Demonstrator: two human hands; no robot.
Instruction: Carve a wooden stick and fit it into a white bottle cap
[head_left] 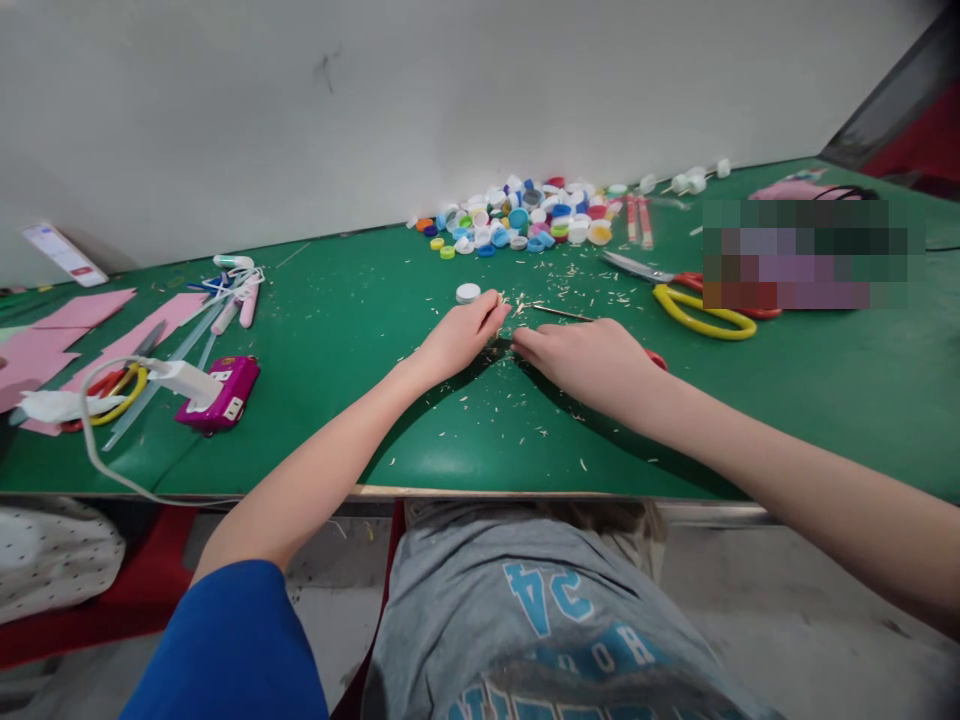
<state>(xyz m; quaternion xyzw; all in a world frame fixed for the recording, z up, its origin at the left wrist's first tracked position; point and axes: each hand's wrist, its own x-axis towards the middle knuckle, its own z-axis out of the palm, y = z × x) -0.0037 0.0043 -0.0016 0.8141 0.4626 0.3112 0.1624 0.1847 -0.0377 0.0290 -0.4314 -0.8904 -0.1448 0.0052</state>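
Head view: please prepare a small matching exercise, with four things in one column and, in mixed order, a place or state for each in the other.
Things:
1. Single white cap
2. Heap of caps
3. Magenta socket block
4. Thin dark rod

Places or states:
A. has a white plug in it
B. one end reaches the outline of the right hand
C. many colours, near the wall
D. just beyond the left hand

Pairs: 1-D, 2-C, 3-A, 4-B
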